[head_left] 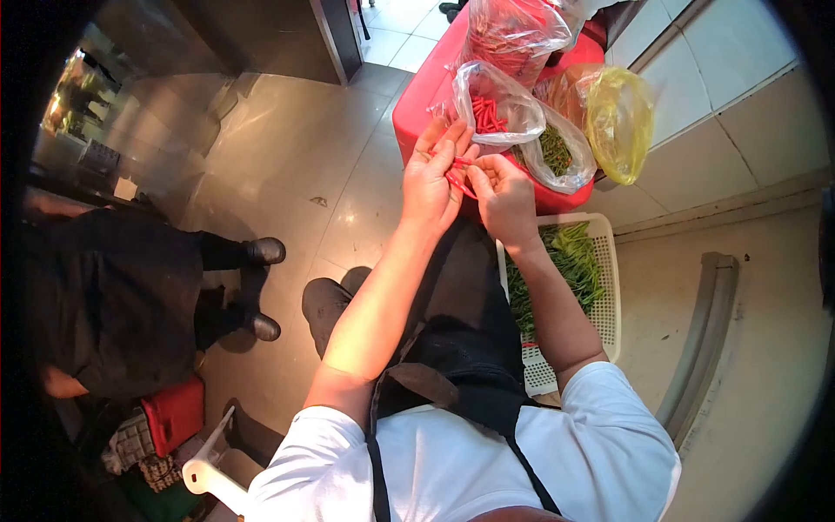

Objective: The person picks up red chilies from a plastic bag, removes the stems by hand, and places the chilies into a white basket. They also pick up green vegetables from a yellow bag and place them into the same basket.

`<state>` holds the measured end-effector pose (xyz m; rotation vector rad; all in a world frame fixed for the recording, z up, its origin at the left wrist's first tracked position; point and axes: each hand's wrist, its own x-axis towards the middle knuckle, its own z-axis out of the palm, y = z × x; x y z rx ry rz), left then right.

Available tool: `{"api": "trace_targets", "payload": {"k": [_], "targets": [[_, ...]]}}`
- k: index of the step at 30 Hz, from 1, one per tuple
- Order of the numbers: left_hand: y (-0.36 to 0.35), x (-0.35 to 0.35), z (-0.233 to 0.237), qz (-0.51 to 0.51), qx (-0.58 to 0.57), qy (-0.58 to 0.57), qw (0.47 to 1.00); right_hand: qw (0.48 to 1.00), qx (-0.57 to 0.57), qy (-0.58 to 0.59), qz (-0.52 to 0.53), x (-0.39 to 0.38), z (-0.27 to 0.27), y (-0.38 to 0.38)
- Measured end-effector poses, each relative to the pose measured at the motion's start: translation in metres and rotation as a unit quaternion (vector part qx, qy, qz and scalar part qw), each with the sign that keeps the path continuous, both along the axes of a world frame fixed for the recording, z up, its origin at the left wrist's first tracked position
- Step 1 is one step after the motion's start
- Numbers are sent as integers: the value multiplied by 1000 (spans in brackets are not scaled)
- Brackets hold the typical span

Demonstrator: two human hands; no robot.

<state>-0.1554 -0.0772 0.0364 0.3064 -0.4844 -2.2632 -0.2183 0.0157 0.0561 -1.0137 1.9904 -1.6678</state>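
Note:
My left hand (pixel 429 184) is turned palm up, its fingers curled around red chillies (pixel 458 183). Beside it, my right hand (pixel 506 202) pinches at the end of a chilli, so the two hands nearly meet. Just beyond them an open clear plastic bag (pixel 522 130) holds red chillies. A second clear bag (pixel 581 170), closer to my right hand, contains thin green stems. Both bags rest on a red plastic surface (pixel 422 100). What lies deeper in my left palm is hidden by the fingers.
A larger clear bag (pixel 513 39) of reddish contents and a yellow bag (pixel 622 122) stand farther back. Right of my legs is a white perforated basket (pixel 611 287) with leafy greens (pixel 565 270). Another person in dark clothes (pixel 130 304) stands at left. A tiled wall (pixel 739 78) borders the right.

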Motion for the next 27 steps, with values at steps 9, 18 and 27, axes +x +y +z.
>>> {"api": "trace_targets", "payload": {"k": [9, 18, 27], "targets": [[6, 10, -12, 31, -48, -30, 998, 1000, -10, 21, 18, 6, -26, 0], [8, 13, -18, -2, 49, 1, 999, 964, -103, -218, 109, 9, -20, 4], [-1, 20, -19, -124, 117, 103, 980, 913, 77, 349, -196, -113, -11, 36]]}}
